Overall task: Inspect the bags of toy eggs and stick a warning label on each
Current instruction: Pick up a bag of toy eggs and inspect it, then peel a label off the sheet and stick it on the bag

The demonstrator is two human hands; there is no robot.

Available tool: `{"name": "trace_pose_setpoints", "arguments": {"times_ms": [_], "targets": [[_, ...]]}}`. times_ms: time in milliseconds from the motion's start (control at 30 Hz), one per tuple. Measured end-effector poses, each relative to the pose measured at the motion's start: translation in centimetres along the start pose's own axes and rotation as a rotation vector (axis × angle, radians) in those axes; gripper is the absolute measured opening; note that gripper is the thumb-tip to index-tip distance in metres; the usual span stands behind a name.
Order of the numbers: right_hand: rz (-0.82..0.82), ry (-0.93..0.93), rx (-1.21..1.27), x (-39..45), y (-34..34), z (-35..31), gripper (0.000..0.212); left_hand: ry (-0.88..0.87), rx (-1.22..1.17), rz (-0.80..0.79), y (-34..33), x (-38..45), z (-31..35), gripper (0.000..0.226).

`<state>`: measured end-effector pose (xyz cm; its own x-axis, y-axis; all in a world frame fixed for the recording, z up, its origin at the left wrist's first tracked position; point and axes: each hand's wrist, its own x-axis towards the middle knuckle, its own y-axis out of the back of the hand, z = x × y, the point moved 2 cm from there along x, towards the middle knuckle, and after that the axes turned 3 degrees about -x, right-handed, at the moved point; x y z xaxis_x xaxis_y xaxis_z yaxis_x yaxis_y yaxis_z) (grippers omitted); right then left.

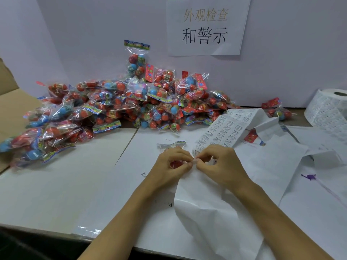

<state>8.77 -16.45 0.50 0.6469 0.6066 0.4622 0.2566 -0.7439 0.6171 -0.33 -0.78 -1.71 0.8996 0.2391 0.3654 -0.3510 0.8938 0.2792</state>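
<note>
A clear bag of toy eggs (pixel 171 145) lies on the white table under my left hand (pixel 173 162), whose curled fingers hold it over a red egg. My right hand (pixel 218 162) meets the left at the fingertips, pinching at the lower end of the strip of warning labels (pixel 225 130); whether a label is between the fingers is hidden. The strip runs up and to the right from my hands. A big pile of bagged eggs (pixel 116 107) fills the back left of the table.
A roll of labels (pixel 330 107) stands at the far right, with one loose egg bag (pixel 277 110) beside it. Used backing paper (pixel 216 212) trails toward me between my arms. A cardboard box (pixel 11 102) sits at the left edge. A paper sign (pixel 205 27) hangs on the wall.
</note>
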Motion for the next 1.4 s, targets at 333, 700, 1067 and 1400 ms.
{"name": "trace_pose_setpoints", "arguments": {"times_ms": [333,700,1067,1400], "targets": [[0.612,-0.497,0.438,0.9,2.7,2.5,0.018,0.07,0.015,0.025,0.0,-0.2,-1.4,0.039],[0.257,0.15,0.021,-0.8,-1.5,-1.2,0.01,0.022,-0.008,0.052,0.3,0.1,0.0,0.017],[0.0,-0.333,0.448,-0.1,-1.2,-0.2,0.011,-0.002,-0.028,0.072,0.2,0.1,-0.1,0.021],[0.118,-0.692,1.311,1.0,0.3,1.4,0.038,0.384,0.687,0.374,2.7,0.2,-1.8,0.067]]}}
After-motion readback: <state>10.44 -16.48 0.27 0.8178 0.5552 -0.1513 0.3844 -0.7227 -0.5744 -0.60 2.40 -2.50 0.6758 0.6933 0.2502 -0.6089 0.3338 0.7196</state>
